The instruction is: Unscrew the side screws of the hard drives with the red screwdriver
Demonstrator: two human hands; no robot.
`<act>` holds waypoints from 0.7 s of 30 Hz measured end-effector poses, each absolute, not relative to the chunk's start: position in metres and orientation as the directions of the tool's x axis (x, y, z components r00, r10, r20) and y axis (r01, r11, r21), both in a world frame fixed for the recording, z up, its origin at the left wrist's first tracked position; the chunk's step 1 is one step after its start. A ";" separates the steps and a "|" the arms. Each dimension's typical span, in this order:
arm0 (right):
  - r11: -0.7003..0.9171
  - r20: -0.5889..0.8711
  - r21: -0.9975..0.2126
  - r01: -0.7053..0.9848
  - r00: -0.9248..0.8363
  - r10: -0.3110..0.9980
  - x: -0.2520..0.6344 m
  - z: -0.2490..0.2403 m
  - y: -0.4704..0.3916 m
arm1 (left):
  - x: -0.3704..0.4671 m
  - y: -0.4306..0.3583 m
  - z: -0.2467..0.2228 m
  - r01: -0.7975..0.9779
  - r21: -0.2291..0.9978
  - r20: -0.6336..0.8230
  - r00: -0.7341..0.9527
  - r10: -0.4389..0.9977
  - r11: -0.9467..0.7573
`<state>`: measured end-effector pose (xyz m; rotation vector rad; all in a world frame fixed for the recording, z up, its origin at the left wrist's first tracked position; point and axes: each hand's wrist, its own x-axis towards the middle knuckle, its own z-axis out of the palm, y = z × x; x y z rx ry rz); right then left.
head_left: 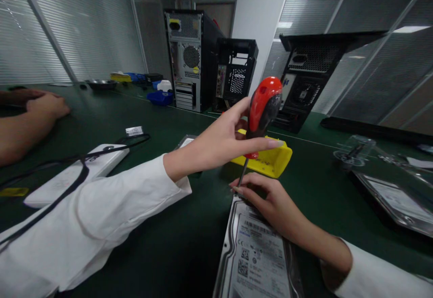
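A left hand (pixel 223 142) closes its grip around the handle of a red-and-black screwdriver (pixel 265 104) above a dark green counter (pixel 158 248), the shaft slanting down to the far end of a Samsung hard drive (pixel 257 262). The fingertips of the right hand (pixel 279 201) meet at the shaft's lower end, their grip narrow; whether they pinch the tip or a screw cannot be told. The drive lies label up, its near end cut off by the bottom of the view, and the right hand covers part of its far edge.

Behind the hands, a yellow tray (pixel 282 156) is partly masked by the left hand and the screwdriver; small dark specks inside are too small to identify. The left forearm hides most of a flat, labelled object (pixel 186 141). Toward the counter's right side, a second hard drive (pixel 395 199) runs out of view. At left, a black cable (pixel 83 171) crosses a white device (pixel 76 176), while another person's hands (pixel 45 104) rest near the counter's left side, partly cropped.
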<state>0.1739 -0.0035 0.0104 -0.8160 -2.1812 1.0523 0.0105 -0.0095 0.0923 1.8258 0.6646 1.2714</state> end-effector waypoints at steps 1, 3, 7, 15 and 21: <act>0.500 0.231 -0.822 0.271 -0.645 0.728 0.174 0.010 -0.003 | 0.010 -0.009 0.092 -0.011 0.829 0.529 0.343 0.777 -0.559; 0.496 0.225 -0.822 0.280 -0.641 0.734 0.174 0.009 -0.003 | 0.009 -0.007 0.093 0.026 0.813 0.547 0.309 0.778 -0.582; 0.498 0.225 -0.816 0.293 -0.633 0.741 0.175 0.009 -0.002 | 0.008 -0.006 0.092 0.059 0.795 0.564 0.295 0.771 -0.604; 0.500 0.237 -0.815 0.292 -0.618 0.749 0.173 0.010 -0.001 | 0.008 -0.007 0.091 0.040 0.753 0.606 0.345 0.717 -0.656; 0.508 0.251 -0.813 0.284 -0.617 0.746 0.174 0.011 -0.002 | 0.011 -0.010 0.093 0.064 0.745 0.613 0.327 0.719 -0.664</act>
